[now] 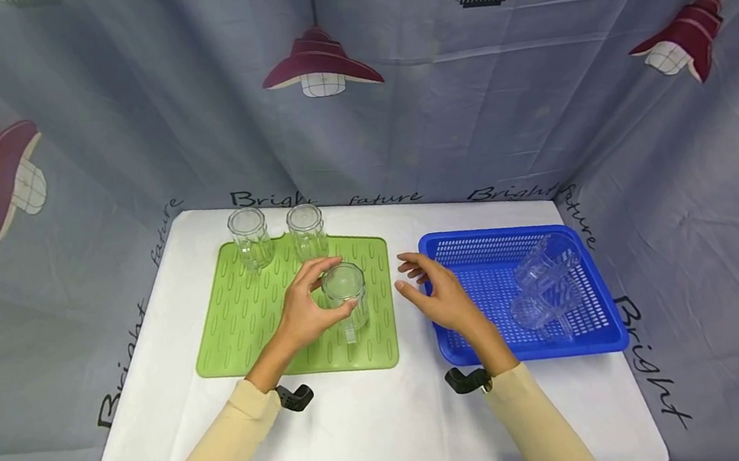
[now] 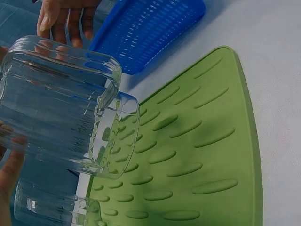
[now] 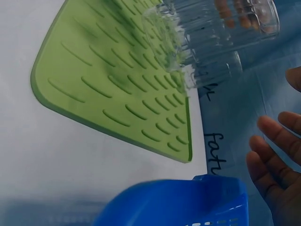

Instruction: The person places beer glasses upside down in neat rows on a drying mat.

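My left hand (image 1: 304,315) grips a clear glass mug (image 1: 346,287) between thumb and fingers, over the right part of a green drying mat (image 1: 251,337). The mug's handle points toward the front edge. In the left wrist view the mug (image 2: 51,103) has its lower end close above the mat; whether it touches cannot be told. My right hand (image 1: 446,299) holds nothing, its fingers loosely bent and apart, beside the left rim of a blue basket (image 1: 468,243). Two more glass mugs, one (image 1: 250,237) left of the other (image 1: 307,232), stand at the mat's back edge.
Several clear glass mugs (image 1: 544,301) lie in the right half of the blue basket. A white cloth (image 1: 366,431) covers the table, and a grey-blue curtain (image 1: 400,142) with printed lamps surrounds its back and sides.
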`<state>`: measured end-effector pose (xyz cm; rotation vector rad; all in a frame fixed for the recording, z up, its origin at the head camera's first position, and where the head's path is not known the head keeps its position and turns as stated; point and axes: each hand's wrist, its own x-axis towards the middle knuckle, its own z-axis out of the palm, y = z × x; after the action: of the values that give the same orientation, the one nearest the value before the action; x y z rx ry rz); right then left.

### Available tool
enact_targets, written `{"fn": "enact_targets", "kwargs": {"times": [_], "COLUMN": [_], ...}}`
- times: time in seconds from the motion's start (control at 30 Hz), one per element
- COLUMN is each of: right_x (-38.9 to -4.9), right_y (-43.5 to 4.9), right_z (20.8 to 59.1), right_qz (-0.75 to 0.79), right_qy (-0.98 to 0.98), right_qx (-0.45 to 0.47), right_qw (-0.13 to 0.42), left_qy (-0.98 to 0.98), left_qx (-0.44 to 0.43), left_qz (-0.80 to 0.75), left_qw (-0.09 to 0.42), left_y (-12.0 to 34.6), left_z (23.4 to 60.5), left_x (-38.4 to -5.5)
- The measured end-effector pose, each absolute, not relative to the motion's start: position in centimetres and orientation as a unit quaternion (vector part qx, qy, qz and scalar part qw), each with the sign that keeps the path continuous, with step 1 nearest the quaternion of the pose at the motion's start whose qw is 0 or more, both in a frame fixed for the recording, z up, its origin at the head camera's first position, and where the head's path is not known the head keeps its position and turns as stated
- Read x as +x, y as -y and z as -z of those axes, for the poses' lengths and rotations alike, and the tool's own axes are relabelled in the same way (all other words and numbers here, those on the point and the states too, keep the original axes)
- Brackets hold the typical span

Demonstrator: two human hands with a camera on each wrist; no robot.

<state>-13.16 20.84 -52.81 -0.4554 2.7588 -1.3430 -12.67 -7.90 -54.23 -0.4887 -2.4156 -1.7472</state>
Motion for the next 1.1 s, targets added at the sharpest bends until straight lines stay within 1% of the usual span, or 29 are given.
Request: {"fn": "enact_targets", "kwargs": {"times": [0.37,0.7,0.97,1.1], "right_x": [-12.5,-11.1,-9.7,-9.0], "right_y": [-22.5,-26.1,-28.9,-30.4], "right_z": [52.9,52.5,52.1,51.9], "right_qz": [0.423,0.399,0.386,0.368], "right_qy": [-0.895,-0.908,-0.917,-0.925], "right_qx": [-0.139,-0.124,-0.089,-0.068], "right_qw": [0.019,-0.033,-0.052,-0.068], "left_qy": [0.827,0.842,0.853,0.855], "left_qx": [-0.174,-0.185,-0.196,-0.206], "left_qz": [0.533,0.506,0.482,0.474], "left_qw": [0.044,0.040,0.036,0.042], "left_y": [7.7,7.4,6.9,6.5], "left_z": [54.7,54.6,54.2,54.1], "left_x": [-13.2,-14.5,-15.7,-16.3]}}
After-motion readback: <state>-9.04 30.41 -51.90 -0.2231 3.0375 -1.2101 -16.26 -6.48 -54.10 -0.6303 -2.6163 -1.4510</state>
